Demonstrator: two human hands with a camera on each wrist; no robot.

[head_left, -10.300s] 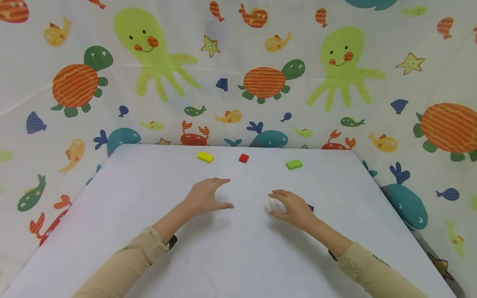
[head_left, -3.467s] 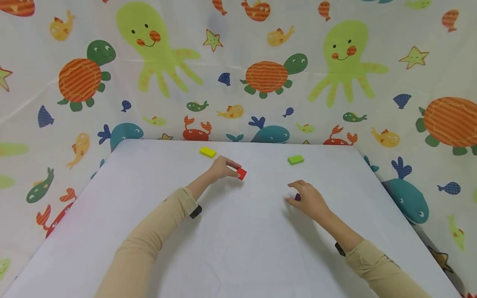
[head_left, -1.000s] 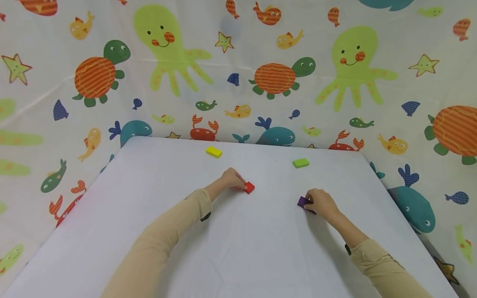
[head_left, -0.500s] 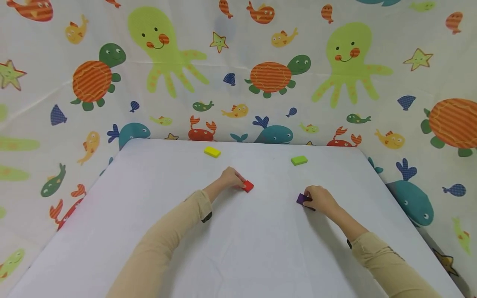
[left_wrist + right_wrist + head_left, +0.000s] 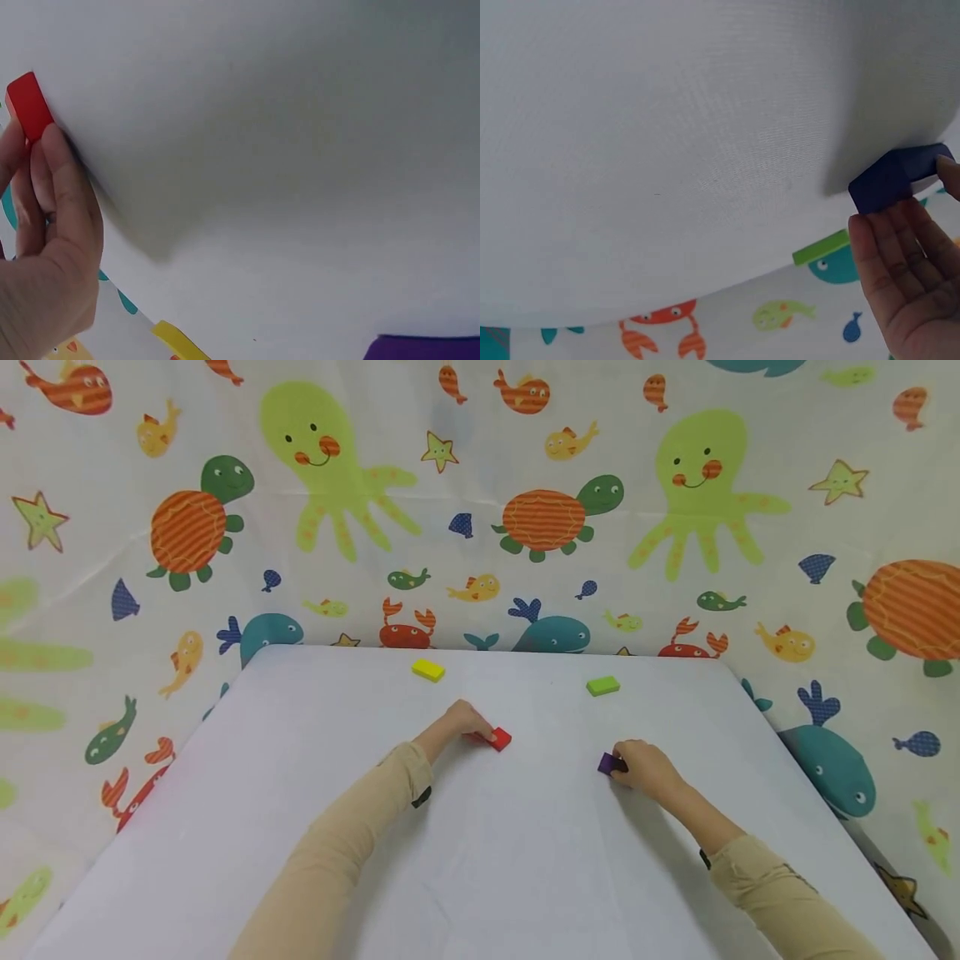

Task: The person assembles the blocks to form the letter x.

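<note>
Near the middle of the white table, my left hand (image 5: 465,720) pinches a small red block (image 5: 501,740) between thumb and fingers. The left wrist view shows this red block (image 5: 30,105) at the fingertips, its lower end covered by them. To the right, my right hand (image 5: 647,770) grips a purple block (image 5: 607,763), partly hidden by the fingers. In the right wrist view the purple block (image 5: 881,184) looks angular, with the thumb on one side and fingers on the other. A gap of bare tabletop separates the two blocks.
A yellow block (image 5: 428,671) lies near the table's back edge, left of centre. Farther right lies a green block (image 5: 603,686). Behind the white table (image 5: 525,877) hangs a curtain (image 5: 465,485) printed with sea animals.
Both hands were empty at first. The left hand has taken the red block and brought it nearer; the right hand has closed on the purple block. Over the last second both barely move.
</note>
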